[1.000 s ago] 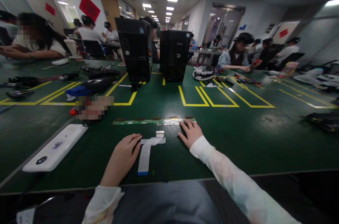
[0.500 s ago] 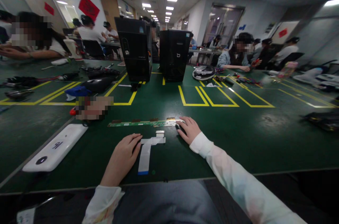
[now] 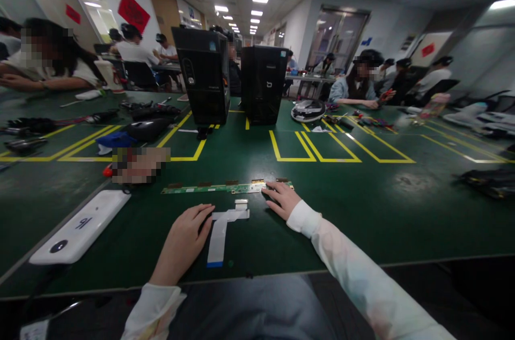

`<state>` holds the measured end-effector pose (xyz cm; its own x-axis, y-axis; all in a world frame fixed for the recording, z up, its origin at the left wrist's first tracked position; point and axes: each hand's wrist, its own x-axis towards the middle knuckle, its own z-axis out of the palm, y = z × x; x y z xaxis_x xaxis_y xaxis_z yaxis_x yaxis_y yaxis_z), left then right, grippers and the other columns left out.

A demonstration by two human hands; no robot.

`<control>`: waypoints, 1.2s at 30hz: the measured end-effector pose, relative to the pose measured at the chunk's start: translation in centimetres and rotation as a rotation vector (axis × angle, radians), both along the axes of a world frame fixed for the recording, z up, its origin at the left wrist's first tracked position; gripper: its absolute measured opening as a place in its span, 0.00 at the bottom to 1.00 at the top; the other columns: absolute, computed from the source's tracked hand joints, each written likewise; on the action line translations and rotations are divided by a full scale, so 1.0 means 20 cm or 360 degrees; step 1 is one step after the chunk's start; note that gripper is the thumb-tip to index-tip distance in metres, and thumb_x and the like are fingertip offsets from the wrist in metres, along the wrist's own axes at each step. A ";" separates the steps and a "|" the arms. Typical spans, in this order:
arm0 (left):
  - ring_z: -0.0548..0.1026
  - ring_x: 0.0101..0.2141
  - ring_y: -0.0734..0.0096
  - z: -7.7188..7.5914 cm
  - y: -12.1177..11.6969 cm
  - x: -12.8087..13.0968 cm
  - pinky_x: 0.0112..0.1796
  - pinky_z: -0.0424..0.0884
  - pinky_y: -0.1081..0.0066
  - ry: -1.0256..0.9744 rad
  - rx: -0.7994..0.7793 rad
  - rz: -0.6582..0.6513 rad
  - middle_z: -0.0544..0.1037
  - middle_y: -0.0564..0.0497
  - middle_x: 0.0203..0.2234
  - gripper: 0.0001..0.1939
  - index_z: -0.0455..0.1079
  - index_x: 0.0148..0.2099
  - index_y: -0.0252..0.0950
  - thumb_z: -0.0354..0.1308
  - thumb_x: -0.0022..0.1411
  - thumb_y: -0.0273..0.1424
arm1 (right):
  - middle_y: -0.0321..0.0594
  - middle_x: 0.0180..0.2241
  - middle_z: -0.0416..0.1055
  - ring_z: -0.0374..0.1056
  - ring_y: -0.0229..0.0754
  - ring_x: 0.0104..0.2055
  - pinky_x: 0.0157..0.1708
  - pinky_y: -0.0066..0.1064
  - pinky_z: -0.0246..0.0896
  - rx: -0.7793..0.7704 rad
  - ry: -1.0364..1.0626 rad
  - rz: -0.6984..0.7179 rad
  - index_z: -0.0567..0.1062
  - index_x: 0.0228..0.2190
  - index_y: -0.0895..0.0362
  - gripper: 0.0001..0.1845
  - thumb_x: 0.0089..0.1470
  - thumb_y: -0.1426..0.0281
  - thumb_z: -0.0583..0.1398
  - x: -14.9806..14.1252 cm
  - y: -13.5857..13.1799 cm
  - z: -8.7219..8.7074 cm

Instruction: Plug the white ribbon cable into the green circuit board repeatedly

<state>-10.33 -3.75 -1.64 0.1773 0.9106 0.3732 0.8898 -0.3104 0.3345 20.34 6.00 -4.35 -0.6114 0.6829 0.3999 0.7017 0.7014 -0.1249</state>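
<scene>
A long, thin green circuit board [image 3: 219,189] lies flat on the green table, with brown and gold tabs along its far edge. My right hand [image 3: 285,201] rests by its right part, fingers stretched out and tips over the near edge; it grips nothing. Nearer to me lies a white flat ribbon cable [image 3: 218,238], bent into an angle, with a blue end and a metallic connector [image 3: 241,204]. The fingertips of my left hand [image 3: 187,241] touch or nearly touch the cable's left side. Its fingers are extended, and no held thing shows.
A white power bank-like device [image 3: 82,227] lies to the left. Two black computer towers [image 3: 203,77] stand at the back. Tangled cables [image 3: 36,124] and a blue-and-black item [image 3: 116,140] sit at the far left; yellow tape [image 3: 295,160] marks the tabletop. Co-workers sit across the table.
My right hand's fingers have slid left along the circuit board, and the board's right end now shows beyond them. My left hand and the ribbon cable look unmoved.
</scene>
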 end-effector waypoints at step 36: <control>0.70 0.54 0.57 0.02 0.07 0.55 0.53 0.67 0.58 0.0430 0.0183 -0.0294 0.72 0.38 0.53 0.19 0.66 0.56 0.28 0.46 0.68 0.33 | 0.49 0.58 0.62 0.57 0.51 0.59 0.57 0.47 0.53 -0.0055 -0.0041 -0.0047 0.68 0.56 0.55 0.26 0.59 0.58 0.56 -0.02 -0.02 -0.01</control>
<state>0.69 -2.35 -1.33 0.4417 0.8087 0.3884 0.8667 -0.4964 0.0479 19.90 5.60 -4.58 -0.6007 0.7138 0.3600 0.7252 0.6761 -0.1305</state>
